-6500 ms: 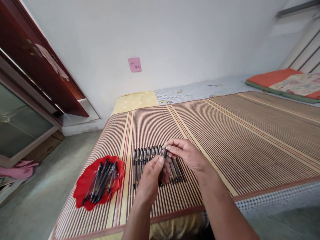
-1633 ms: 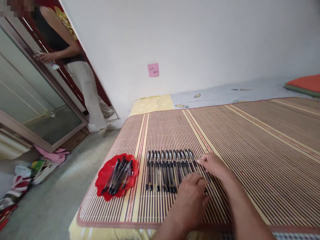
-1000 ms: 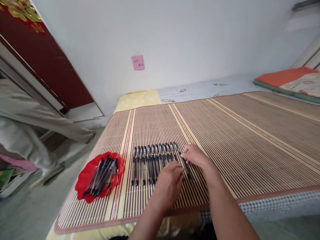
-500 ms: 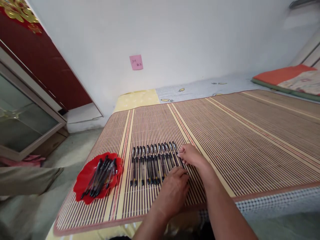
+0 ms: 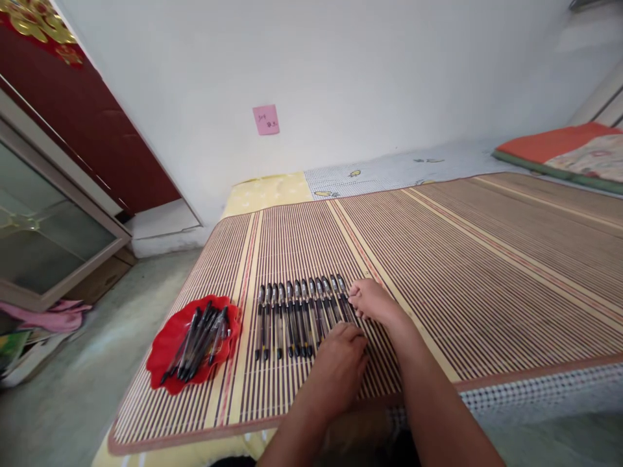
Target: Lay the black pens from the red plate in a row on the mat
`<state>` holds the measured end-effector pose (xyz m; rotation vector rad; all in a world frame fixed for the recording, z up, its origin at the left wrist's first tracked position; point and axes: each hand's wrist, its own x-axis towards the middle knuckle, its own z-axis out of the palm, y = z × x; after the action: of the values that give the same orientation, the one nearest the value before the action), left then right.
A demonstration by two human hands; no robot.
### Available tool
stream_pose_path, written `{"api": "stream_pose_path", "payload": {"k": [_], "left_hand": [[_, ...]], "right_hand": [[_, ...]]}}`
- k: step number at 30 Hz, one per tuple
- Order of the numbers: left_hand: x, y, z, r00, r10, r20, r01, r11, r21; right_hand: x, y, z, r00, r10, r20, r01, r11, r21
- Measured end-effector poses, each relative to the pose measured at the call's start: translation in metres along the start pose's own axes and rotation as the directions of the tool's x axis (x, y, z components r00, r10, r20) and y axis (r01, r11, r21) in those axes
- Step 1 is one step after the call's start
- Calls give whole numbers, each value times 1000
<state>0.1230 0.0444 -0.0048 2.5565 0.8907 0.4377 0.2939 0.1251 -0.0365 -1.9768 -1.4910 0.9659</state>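
Several black-capped clear pens lie side by side in a row on the striped mat, caps toward the wall. My right hand is at the row's right end, fingers pinched at the upper part of the last pen. Lower down, my left hand rests with curled fingers over the lower ends of the rightmost pens; its fingertips are mostly hidden. To the left of the row, a red scalloped plate holds a loose pile of more pens.
The mat covers a bed against a white wall bearing a pink note. A folded orange-and-green quilt lies at the far right. At left are a glass-paned door and pink cloth on the floor.
A beige-grey shape at the left edge has gone out of view, uncovering items on the floor. The view has shifted slightly; both hands remain at the row's right end.
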Motion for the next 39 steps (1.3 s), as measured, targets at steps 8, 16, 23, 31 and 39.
{"api": "stream_pose_path", "payload": {"k": [8, 16, 23, 31, 39], "left_hand": [[0, 1, -2, 1000, 24, -13, -24, 999, -25], [0, 2, -4, 998, 58, -15, -58, 998, -17], [-1, 3, -3, 1000, 17, 15, -17, 1000, -12], [0, 5, -6, 1000, 31, 0, -31, 999, -29], [-3, -15, -15, 988, 3, -153, -24, 991, -133]], "right_hand": [[-5, -5, -6, 1000, 3, 28, -4, 999, 32], [-4, -2, -5, 999, 20, 38, -21, 999, 35], [2, 4, 0, 1000, 3, 9, -3, 1000, -1], [0, 1, -1, 1000, -15, 0, 15, 1000, -20], [-6, -1, -7, 999, -42, 10, 42, 999, 6]]}}
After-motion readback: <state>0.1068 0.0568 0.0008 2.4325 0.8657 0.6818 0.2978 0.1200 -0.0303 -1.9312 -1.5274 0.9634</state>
